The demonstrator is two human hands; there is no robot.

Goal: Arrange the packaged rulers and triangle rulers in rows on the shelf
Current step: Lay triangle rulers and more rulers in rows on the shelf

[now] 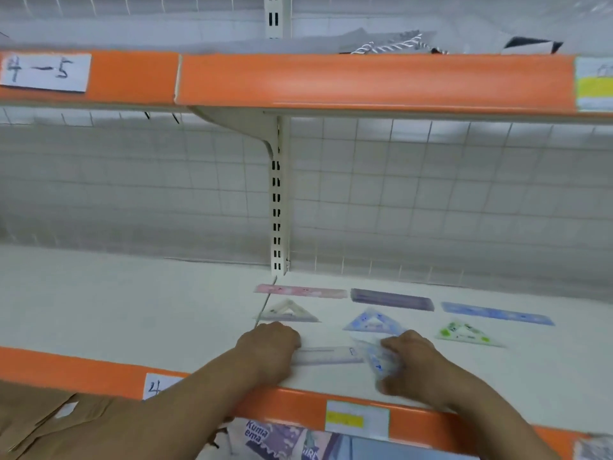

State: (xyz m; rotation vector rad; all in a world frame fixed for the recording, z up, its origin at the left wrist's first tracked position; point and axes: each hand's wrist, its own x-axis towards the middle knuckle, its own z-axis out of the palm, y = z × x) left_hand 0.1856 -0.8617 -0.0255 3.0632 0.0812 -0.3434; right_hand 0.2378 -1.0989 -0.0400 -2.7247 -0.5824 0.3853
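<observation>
At the shelf (132, 320) front edge, left hand (270, 350) grips a ruler (328, 355) by its end, right hand (411, 363) clutches a triangle ruler (376, 358); both likely light, slick, best edge-held.

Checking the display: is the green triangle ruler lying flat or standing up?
Flat: the green triangle ruler lies on the shelf, its whole face showing.

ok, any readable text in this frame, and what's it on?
"4-5": white paper label on upper orange shelf edge.
"4", rest hidden: second white paper label, lower shelf edge.
"Kuma ema": purple printed pack under the shelf.
Yellow price tags, packaged rulers: too blurred.
</observation>
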